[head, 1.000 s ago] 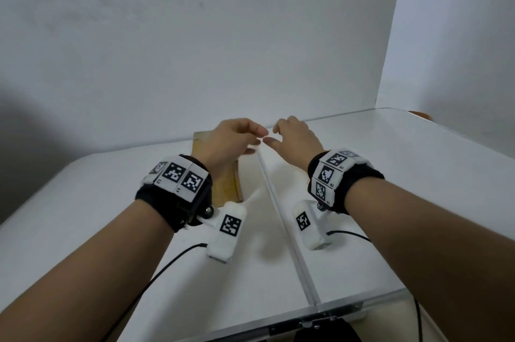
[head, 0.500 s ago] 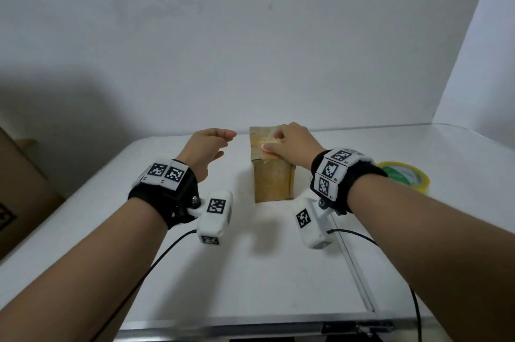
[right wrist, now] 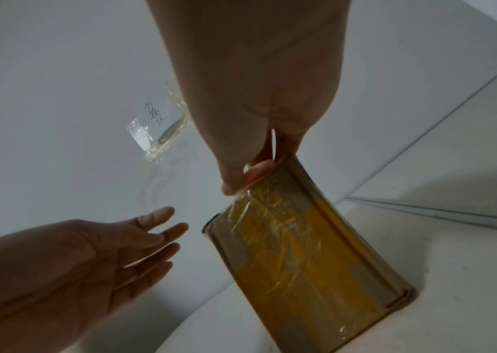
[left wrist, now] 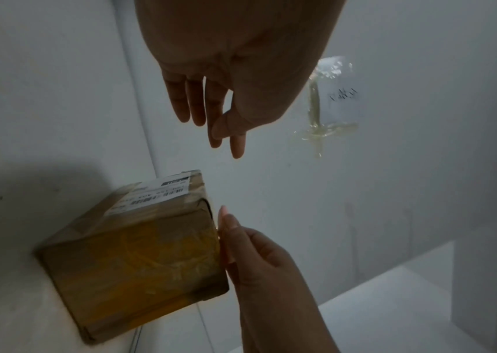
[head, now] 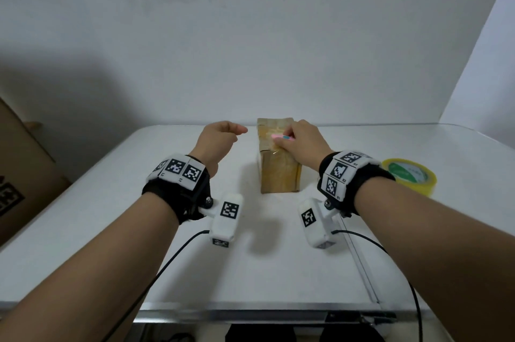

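A tall cardboard box (head: 280, 174) wrapped in yellowish tape stands on the white table (head: 250, 272). My right hand (head: 289, 142) rests at the box's top near edge and pinches a small pink tool (head: 274, 136) with a blue tip against the tape. In the right wrist view the pink tool (right wrist: 257, 172) sits between thumb and fingers at the top edge of the box (right wrist: 301, 250). My left hand (head: 225, 134) hovers just left of the box, fingers loose, touching nothing. The left wrist view shows a shipping label on the box (left wrist: 138, 250).
A roll of yellow tape (head: 409, 174) lies on the table to the right. A big cardboard carton (head: 19, 174) stands off the table's left side. A metal seam (head: 362, 266) runs across the tabletop. A taped note (left wrist: 340, 95) hangs on the wall behind.
My left hand has come off the box top and drawn left. My right hand has stayed on the box top, with the pink tool now showing. The head view has swung left.
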Action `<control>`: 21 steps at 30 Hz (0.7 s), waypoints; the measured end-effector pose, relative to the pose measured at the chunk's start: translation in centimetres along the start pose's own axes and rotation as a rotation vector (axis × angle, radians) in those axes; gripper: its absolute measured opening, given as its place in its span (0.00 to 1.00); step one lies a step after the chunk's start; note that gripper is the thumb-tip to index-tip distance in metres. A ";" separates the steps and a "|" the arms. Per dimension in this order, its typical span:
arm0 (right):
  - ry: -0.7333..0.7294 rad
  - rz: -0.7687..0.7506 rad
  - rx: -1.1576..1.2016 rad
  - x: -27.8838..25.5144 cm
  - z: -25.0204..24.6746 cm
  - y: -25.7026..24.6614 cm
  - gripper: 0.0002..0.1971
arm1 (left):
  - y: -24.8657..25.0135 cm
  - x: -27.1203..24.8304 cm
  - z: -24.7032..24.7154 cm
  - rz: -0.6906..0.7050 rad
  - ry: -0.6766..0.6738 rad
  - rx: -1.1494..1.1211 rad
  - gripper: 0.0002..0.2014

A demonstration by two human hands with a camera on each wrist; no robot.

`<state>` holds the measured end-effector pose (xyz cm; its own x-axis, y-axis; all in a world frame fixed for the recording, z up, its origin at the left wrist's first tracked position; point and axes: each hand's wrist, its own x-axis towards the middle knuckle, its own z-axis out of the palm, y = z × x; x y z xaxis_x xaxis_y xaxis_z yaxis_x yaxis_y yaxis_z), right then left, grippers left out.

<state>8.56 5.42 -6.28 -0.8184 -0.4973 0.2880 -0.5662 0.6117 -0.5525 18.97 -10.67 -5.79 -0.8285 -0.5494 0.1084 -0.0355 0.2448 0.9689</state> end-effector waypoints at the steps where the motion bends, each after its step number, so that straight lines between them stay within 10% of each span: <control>1: 0.013 -0.001 0.016 -0.1 -0.1 0.0 0.18 | 0.3 -0.2 0.1 0.022 0.001 0.026 0.16; 21: 0.278 0.202 0.288 -4.9 -7.7 8.5 0.17 | 6.4 -1.9 10.2 0.301 -0.180 0.256 0.18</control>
<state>7.03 17.80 -6.41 -0.9275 -0.1775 0.3290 -0.3737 0.4635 -0.8035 14.64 0.14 -2.08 -0.9066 -0.2808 0.3150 0.1036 0.5755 0.8112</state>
